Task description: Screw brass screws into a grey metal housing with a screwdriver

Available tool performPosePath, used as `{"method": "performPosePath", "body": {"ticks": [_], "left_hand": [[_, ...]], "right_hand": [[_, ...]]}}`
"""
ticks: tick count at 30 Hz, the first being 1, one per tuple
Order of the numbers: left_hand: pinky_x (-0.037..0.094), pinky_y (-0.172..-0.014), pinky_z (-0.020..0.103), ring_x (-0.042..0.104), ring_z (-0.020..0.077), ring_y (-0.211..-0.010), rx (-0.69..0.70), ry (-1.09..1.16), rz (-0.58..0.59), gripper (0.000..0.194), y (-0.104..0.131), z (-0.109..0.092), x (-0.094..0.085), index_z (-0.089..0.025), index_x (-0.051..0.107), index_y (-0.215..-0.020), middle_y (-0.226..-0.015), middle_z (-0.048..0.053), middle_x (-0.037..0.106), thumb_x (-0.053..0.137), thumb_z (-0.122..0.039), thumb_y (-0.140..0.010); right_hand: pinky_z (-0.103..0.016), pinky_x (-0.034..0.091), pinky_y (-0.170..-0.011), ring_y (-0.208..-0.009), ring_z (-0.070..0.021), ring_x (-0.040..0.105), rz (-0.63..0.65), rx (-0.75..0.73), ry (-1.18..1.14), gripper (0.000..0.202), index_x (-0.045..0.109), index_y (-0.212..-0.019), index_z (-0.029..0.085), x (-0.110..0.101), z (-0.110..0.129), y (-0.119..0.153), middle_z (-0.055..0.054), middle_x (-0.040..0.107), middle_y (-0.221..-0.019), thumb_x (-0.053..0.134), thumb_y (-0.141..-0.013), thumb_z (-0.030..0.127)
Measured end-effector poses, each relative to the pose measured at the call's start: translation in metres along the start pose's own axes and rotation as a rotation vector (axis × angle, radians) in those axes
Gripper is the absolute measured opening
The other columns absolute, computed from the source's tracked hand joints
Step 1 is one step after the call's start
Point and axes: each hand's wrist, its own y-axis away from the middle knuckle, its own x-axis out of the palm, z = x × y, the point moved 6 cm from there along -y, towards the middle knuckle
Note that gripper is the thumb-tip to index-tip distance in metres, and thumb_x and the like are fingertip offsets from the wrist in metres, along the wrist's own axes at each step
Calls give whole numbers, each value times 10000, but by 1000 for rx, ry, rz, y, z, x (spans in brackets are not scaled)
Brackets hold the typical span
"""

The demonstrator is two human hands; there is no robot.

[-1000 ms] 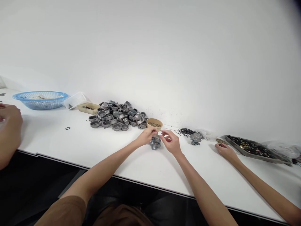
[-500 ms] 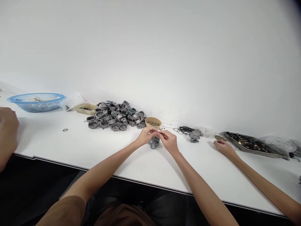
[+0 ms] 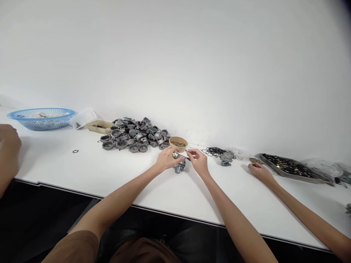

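A grey metal body (image 3: 180, 167) stands on the white table (image 3: 115, 175) between my two hands. My left hand (image 3: 166, 159) grips its top with the fingertips. Just right of the body, my right hand (image 3: 198, 161) pinches a small thin piece (image 3: 187, 153) between thumb and forefinger. The piece is too small to tell what it is. A tan bowl (image 3: 178, 143) of small brass bits sits right behind my hands. A heap of grey metal castings (image 3: 134, 135) lies to the left of the bowl.
Black O-rings (image 3: 215, 150) and another grey part (image 3: 226, 159) lie to the right. A co-worker's hand (image 3: 260, 171) rests by a grey tray (image 3: 290, 168) of small parts. Far left are another person's hand (image 3: 8, 140), a blue basket (image 3: 41, 117), a clear tub (image 3: 82, 117) and a beige tray (image 3: 100, 126).
My hands met over the grey body half a second ago and have since drawn slightly apart, the right one lifting the thin piece. The view has shifted a little.
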Motion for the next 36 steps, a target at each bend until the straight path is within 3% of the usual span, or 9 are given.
{"method": "performPosePath", "body": {"ticks": [3, 5, 8, 10, 17, 22, 27, 31, 36], "left_hand": [[512, -947, 427, 662, 320, -1098, -129, -169, 68, 653, 7, 5, 5, -264, 646, -1197, -1244, 82, 658, 645, -767, -780], [512, -945, 460, 660, 361, -1113, -172, -231, 153, 790, 11, 7, 14, -254, 610, -1274, -1265, 118, 651, 599, -843, -747], [512, -935, 471, 649, 393, -1139, -206, -244, 263, 899, 15, 9, 27, -231, 548, -1360, -1227, 159, 678, 606, -856, -716], [516, -931, 452, 640, 389, -1160, -228, -199, 287, 902, 17, 12, 32, -227, 525, -1389, -1214, 160, 692, 645, -816, -716], [569, -749, 293, 728, 276, -965, -217, 87, 250, 726, 16, 17, 32, -203, 607, -1292, -1167, 105, 728, 800, -595, -713], [582, -811, 316, 702, 297, -1063, -163, 150, 246, 700, 13, 19, 32, -240, 628, -1274, -1205, 80, 712, 858, -523, -677], [593, -663, 308, 717, 245, -871, -146, 391, 276, 787, 11, 27, 41, -237, 583, -1310, -1133, 94, 713, 920, -418, -622], [566, -546, 267, 695, 191, -750, -139, 632, 346, 793, 8, 32, 47, -207, 543, -1317, -1132, 129, 697, 923, -349, -636], [563, -537, 241, 724, 199, -798, -140, 682, 480, 787, 4, 38, 44, -238, 516, -1323, -1266, 141, 648, 911, -370, -655]], "right_hand": [[-296, 573, -651, -718, -185, 669, 73, -31, 98, 349, 724, -877, 191, -68, -16, -8, -73, 725, -806, 594, -878, 515], [-275, 542, -627, -619, -162, 623, 54, -55, 103, 417, 671, -686, 218, -145, -29, -12, -44, 636, -609, 546, -883, 563], [-251, 478, -593, -482, -117, 519, 42, -84, 100, 532, 524, -478, 251, -249, -55, -19, -8, 443, -422, 462, -887, 586], [-269, 456, -603, -461, -109, 499, 55, -100, 96, 511, 530, -465, 251, -286, -76, -23, -4, 404, -396, 478, -882, 541], [-341, 483, -630, -528, -174, 585, 116, -106, 61, 458, 604, -489, 268, -299, -138, -25, -63, 526, -466, 511, -889, 470], [-292, 477, -574, -460, -132, 496, 111, -6, 60, 505, 541, -466, 274, -310, -145, -28, -34, 466, -447, 540, -866, 581], [-299, 544, -707, -678, -183, 614, 115, 10, 41, 567, 561, -536, 261, -260, -75, -19, -47, 523, -528, 487, -933, 659], [-373, 571, -881, -990, -193, 654, 196, 1, 37, 344, 659, -1139, 150, -149, -20, 0, -76, 664, -1136, 572, -1012, 457], [-383, 568, -911, -1046, -208, 640, 328, -28, 54, 307, 646, -1218, 172, -28, -1, 12, -82, 634, -1232, 591, -1011, 392]]}}
